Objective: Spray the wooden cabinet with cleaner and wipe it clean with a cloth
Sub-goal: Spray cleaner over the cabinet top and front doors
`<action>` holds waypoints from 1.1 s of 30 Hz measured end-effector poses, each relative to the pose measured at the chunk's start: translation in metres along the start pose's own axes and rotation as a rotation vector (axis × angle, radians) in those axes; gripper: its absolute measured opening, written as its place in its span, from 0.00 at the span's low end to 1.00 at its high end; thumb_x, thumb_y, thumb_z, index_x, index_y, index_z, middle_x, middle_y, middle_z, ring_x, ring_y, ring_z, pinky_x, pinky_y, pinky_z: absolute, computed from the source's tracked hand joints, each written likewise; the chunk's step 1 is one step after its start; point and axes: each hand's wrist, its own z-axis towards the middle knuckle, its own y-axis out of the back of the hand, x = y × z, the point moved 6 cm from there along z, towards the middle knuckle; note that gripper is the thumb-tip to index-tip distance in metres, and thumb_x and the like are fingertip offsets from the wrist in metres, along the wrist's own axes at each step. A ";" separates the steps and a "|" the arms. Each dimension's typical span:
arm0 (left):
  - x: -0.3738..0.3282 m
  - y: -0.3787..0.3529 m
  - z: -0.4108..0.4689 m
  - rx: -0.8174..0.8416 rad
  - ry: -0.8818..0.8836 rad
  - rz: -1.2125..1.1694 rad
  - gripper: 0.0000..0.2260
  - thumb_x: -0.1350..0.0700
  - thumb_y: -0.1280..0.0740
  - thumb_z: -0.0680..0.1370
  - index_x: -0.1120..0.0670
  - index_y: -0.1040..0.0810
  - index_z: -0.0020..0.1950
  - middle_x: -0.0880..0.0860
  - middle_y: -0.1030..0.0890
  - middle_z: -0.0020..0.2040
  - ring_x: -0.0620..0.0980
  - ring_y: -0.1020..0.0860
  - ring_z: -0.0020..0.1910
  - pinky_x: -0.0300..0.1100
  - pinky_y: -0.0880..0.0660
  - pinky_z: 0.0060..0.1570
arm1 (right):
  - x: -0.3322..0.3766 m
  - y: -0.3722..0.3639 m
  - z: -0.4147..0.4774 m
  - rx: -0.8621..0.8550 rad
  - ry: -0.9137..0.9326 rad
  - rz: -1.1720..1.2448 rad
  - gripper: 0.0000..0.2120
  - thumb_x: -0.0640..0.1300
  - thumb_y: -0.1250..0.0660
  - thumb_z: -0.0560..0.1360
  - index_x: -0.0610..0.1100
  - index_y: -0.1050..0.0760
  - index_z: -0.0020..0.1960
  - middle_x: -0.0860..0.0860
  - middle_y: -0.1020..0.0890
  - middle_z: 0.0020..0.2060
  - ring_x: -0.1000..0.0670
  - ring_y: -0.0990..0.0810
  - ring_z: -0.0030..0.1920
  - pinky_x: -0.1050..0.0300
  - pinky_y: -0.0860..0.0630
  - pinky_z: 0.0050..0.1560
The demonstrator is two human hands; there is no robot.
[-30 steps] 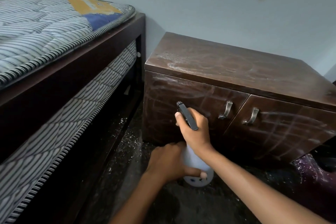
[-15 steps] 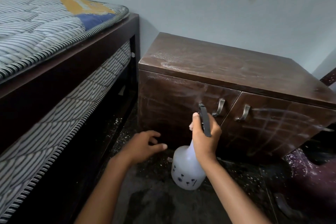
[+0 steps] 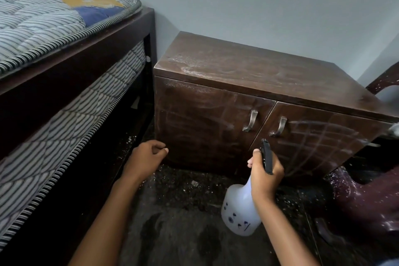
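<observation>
Both forearms (image 3: 287,229) are bare as far as they show. The left hand (image 3: 144,157) and the right hand (image 3: 264,176) are bare too, with short, plain fingernails.

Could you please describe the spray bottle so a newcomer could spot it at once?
Find the dark wooden cabinet beside the bed. Low in front of its right door, the right hand grips the spray bottle by the neck. It is the only pale, translucent thing there, with a black trigger and small blue prints.
</observation>
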 end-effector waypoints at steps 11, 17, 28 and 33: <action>0.007 -0.009 0.005 0.048 0.016 -0.024 0.06 0.55 0.32 0.77 0.52 0.20 0.53 0.53 0.18 0.47 0.53 0.19 0.50 0.44 0.25 0.51 | -0.029 -0.014 -0.033 0.185 0.035 -0.088 0.09 0.34 0.34 0.74 0.35 0.25 0.34 0.41 0.23 0.28 0.52 0.25 0.27 0.69 0.31 0.29; 0.018 0.002 0.008 0.024 0.059 -0.088 0.03 0.56 0.32 0.77 0.49 0.22 0.45 0.54 0.18 0.45 0.57 0.19 0.51 0.50 0.23 0.55 | -0.033 -0.038 -0.063 0.389 0.045 -0.091 0.08 0.35 0.33 0.74 0.43 0.26 0.38 0.47 0.25 0.27 0.48 0.27 0.28 0.54 0.31 0.29; 0.038 0.012 0.007 -0.010 0.177 0.009 0.11 0.55 0.29 0.74 0.44 0.27 0.36 0.51 0.20 0.44 0.55 0.19 0.50 0.53 0.23 0.56 | -0.021 -0.082 -0.103 0.717 0.140 -0.242 0.12 0.41 0.36 0.73 0.45 0.33 0.31 0.50 0.31 0.23 0.48 0.32 0.23 0.52 0.37 0.25; 0.036 0.006 0.007 0.010 0.179 0.014 0.02 0.55 0.29 0.75 0.50 0.20 0.47 0.54 0.18 0.51 0.55 0.20 0.52 0.53 0.23 0.57 | -0.033 -0.073 -0.104 0.793 0.136 -0.345 0.09 0.50 0.37 0.70 0.44 0.30 0.36 0.48 0.26 0.27 0.51 0.28 0.27 0.51 0.33 0.28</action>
